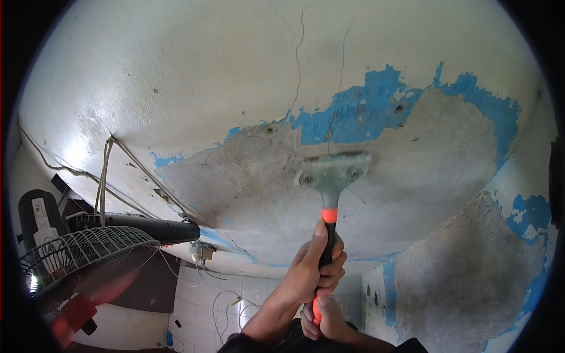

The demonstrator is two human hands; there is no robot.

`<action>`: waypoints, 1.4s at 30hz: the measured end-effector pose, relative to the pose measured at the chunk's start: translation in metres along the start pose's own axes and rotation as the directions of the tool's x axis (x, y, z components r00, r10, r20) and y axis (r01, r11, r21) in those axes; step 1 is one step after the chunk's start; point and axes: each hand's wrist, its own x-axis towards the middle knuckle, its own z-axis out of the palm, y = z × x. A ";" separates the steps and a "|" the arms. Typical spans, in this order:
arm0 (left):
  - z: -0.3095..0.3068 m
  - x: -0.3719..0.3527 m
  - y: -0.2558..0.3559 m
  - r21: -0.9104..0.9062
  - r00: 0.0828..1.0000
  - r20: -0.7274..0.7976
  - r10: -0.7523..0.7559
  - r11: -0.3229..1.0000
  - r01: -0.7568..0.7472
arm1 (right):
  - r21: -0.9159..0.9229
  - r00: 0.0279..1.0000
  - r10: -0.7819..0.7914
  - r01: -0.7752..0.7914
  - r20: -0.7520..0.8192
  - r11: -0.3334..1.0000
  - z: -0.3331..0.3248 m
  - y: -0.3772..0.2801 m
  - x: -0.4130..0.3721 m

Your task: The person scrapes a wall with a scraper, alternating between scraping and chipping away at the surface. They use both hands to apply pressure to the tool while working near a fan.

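A long-handled scraper [335, 179] with a wide head and a black and orange handle is held up against the wall in the middle of the view. Its blade edge lies on bare grey plaster, just below a patch of blue paint [353, 112]. My left hand [312, 262] is wrapped round the black part of the handle, thumb along it. Lower down, my right hand [323, 320] closes round the orange handle end. Both hands are on the one tool.
White paint [223, 65] with thin cracks covers the upper wall. Cables [106, 170] hang at the left. A fan with a wire guard [94, 253] stands at lower left. White floor tiles [200, 300] show below, with a cord [220, 312]. Another grey patch [465, 276] is at the right.
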 end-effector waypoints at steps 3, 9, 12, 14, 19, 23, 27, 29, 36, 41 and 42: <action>0.013 0.007 0.010 0.031 1.000 0.024 0.007 0.999 -0.008 | -0.041 1.000 -0.022 0.022 0.002 0.999 -0.001 -0.017 0.000; 0.013 0.006 -0.005 0.022 1.000 -0.009 -0.004 1.000 0.004 | 0.018 0.999 -0.020 0.020 0.025 1.000 -0.012 -0.007 -0.006; 0.021 0.013 0.001 0.026 1.000 0.015 0.005 1.000 -0.005 | 0.010 0.999 -0.016 0.016 0.031 1.000 -0.010 -0.015 -0.011; 0.024 0.013 0.000 0.020 1.000 0.016 0.015 1.000 -0.015 | -0.008 0.999 -0.024 0.024 0.043 1.000 -0.009 -0.029 -0.010; 0.024 0.011 -0.013 -0.009 0.999 -0.038 0.009 1.000 -0.009 | -0.042 0.999 0.042 -0.042 -0.007 0.998 -0.012 -0.015 -0.019; 0.029 0.016 -0.011 0.034 0.999 -0.031 0.027 0.999 -0.026 | -0.009 0.998 0.026 -0.026 0.050 1.000 -0.016 -0.031 -0.014; 0.033 0.019 -0.014 0.012 0.997 -0.069 0.032 0.999 -0.031 | 0.026 0.997 0.037 -0.039 0.063 0.999 -0.029 -0.026 -0.020; 0.033 0.022 -0.020 0.006 0.996 -0.078 0.051 0.999 -0.051 | 0.016 0.996 0.043 -0.044 0.080 0.999 -0.035 -0.027 -0.020; 0.043 0.032 -0.016 0.033 0.997 -0.038 0.074 0.997 -0.073 | -0.092 0.995 0.022 -0.013 0.095 0.996 -0.037 -0.049 -0.019; 0.046 0.029 -0.029 -0.008 0.996 -0.072 0.055 0.998 -0.056 | -0.101 0.996 0.050 -0.043 0.073 0.994 -0.045 -0.040 -0.029; 0.050 0.031 -0.024 0.022 0.997 -0.054 0.063 0.998 -0.062 | -0.109 0.996 0.027 -0.017 0.085 0.994 -0.044 -0.045 -0.026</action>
